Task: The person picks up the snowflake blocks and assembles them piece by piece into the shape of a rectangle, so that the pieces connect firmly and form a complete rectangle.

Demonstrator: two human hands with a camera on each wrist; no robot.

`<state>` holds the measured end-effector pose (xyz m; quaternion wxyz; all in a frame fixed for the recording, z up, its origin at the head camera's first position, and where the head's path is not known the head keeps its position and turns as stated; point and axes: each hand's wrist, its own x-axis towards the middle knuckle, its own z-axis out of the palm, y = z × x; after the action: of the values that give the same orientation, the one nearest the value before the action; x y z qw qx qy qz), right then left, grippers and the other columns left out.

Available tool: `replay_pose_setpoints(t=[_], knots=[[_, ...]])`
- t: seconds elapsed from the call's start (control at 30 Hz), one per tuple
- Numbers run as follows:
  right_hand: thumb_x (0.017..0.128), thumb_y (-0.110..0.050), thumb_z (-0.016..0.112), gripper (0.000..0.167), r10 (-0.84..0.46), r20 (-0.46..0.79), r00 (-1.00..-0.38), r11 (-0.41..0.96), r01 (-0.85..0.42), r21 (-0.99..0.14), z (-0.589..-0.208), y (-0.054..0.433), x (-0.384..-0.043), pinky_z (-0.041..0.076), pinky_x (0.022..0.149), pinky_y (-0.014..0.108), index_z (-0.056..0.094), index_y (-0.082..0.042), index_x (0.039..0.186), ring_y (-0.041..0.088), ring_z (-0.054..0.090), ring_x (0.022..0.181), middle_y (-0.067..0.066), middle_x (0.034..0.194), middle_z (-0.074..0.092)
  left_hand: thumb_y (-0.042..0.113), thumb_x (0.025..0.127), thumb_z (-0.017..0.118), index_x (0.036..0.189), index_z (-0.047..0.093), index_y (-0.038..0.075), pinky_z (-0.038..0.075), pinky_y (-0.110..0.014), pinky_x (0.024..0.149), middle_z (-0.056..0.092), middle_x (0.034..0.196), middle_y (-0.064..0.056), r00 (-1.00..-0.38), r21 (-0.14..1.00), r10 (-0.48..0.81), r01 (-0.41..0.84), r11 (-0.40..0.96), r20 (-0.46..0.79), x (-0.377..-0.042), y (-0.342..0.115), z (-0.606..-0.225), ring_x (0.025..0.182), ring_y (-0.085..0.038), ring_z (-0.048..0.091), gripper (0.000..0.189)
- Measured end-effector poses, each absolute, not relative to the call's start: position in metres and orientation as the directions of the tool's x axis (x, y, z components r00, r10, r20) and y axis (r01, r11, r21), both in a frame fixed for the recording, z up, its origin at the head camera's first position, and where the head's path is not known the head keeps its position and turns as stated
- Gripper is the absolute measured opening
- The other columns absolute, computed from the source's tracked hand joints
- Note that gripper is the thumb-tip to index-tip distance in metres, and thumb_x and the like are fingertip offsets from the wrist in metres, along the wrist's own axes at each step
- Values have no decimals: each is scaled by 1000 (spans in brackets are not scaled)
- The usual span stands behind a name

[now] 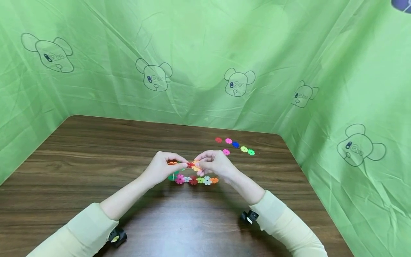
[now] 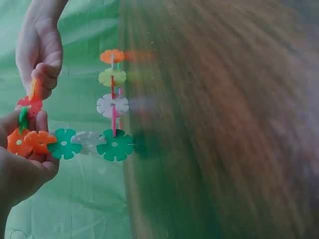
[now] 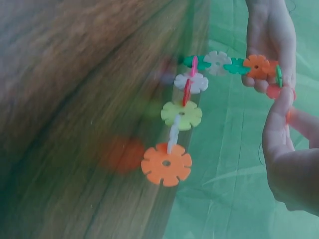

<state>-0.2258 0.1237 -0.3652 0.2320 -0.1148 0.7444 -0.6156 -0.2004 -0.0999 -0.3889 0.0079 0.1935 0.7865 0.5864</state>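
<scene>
Nearest the person, linked plastic snowflake discs form a row along the wood-grain counter. Just past it, the left hand grips the chain beside a red disc; the right hand pinches an orange disc against that. Farther lie six more discs, then green cloth.

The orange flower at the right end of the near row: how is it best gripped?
The orange flower is probably best pinched by its free outer rim, coming from the right, finger and thumb on its flat faces. It looks thin, and only its left edge is slotted to the white flower, leaving its right side open.
</scene>
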Motion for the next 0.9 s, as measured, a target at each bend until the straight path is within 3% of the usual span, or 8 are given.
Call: replay_pose_setpoints(t=[0.17,0.3,0.5,0.67,0.9], knots=[[88,-10,66,28,-515,-162,-842,231,45,-972,-365,130,-228,52,80,54,59,3,112,39,68,81,15,92,69,27,82,74,89,75,19,46,-24,50,72,83,0,-928,915,309,297,273,209,-202,-101,-389,56,-9,52,11],[88,-14,68,35,-539,-127,-833,256,-19,-967,-365,138,-230,50,84,54,57,1,118,48,62,94,16,100,67,30,82,74,89,75,21,47,-25,53,72,85,3,-934,904,287,300,304,214,-204,-103,-389,59,-11,54,11],[86,-13,70,34,-528,-27,-849,301,-157,-940,-363,158,-239,52,86,47,61,-3,117,36,65,97,20,107,65,31,82,74,90,75,20,45,-25,50,72,87,0,-939,922,292,264,284,179,-203,-107,-388,56,-11,51,14],[84,-18,72,30,-507,73,-859,400,-310,-862,-361,177,-250,50,87,39,65,-14,113,20,63,100,9,105,69,32,81,74,91,74,18,44,-24,50,72,91,-3,-943,932,299,231,278,144,-204,-108,-388,57,-12,51,18],[84,-20,72,29,-454,172,-874,473,-400,-785,-362,201,-266,46,90,45,65,-17,112,19,62,102,6,108,68,22,84,73,94,74,12,42,-23,50,71,95,-7,-949,928,293,211,308,118,-200,-105,-380,57,-13,50,14]])
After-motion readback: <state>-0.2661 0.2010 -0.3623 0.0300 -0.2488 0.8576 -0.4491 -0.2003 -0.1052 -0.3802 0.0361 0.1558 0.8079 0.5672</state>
